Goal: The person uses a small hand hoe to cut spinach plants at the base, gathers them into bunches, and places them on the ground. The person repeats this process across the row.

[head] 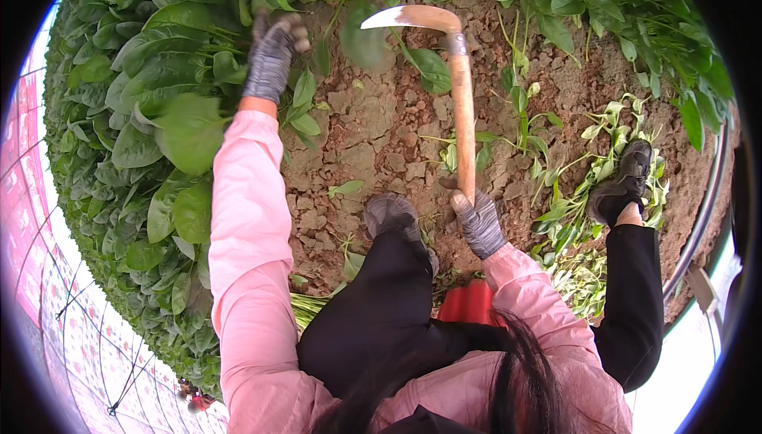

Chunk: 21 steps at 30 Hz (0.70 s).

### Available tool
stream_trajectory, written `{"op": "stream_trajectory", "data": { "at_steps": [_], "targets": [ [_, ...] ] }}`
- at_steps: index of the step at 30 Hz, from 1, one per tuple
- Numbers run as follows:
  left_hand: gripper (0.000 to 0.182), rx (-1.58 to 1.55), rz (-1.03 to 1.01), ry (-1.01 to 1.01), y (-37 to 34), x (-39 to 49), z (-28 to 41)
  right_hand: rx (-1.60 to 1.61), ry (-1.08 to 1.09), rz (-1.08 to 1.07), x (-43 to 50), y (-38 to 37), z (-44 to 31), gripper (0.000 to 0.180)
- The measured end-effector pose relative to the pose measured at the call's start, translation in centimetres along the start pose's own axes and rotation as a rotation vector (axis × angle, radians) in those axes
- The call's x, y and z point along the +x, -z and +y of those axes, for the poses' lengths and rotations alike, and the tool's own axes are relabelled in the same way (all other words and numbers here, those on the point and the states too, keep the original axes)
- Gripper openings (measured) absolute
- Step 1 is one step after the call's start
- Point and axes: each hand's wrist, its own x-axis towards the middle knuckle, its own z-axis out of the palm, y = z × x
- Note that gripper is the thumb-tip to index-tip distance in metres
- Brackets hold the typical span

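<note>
My left hand (275, 56), in a grey knit glove, reaches in at the edge of the dense leafy green plants (172, 70), which look like spinach. Its fingers are curled among stems, and whether they grip any cannot be told. In my gloved right hand (474, 216) is the wooden handle of a sickle (464, 106), held upright in the picture. The curved blade points left, above bare cracked soil (369, 130) and apart from the standing plants. A leaf blurred by motion hangs just left of the blade.
Cut or loose leafy plants (562, 219) lie on the soil at the right, around my shoe (634, 166). A red object (467, 303) sits between my legs. More greens (649, 23) spread along the upper right. A dark pipe (705, 213) curves along the right edge.
</note>
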Motion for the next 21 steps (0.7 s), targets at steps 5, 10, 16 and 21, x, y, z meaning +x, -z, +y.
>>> {"op": "stream_trajectory", "data": {
  "at_steps": [5, 10, 16, 21],
  "targets": [
    [0.060, 0.516, 0.084, -0.349, 1.0, 1.5, 1.8, -0.059, 0.011, 0.061, 0.4, -1.6, 1.6, 0.044],
    [0.038, 2.013, -0.254, -0.251, 1.1, 2.0, 1.7, -0.206, 0.255, 0.104, 1.0, -3.5, 1.3, 0.038],
    [0.043, 2.682, -0.416, -0.201, 1.5, 2.3, 0.9, -0.419, 0.260, -0.036, 3.7, -5.4, -0.8, 0.038],
    [0.056, 3.039, -0.460, 0.038, 1.0, 1.7, 1.5, -0.602, 0.259, 0.124, 7.1, -8.8, 0.1, 0.047]
  ]
}}
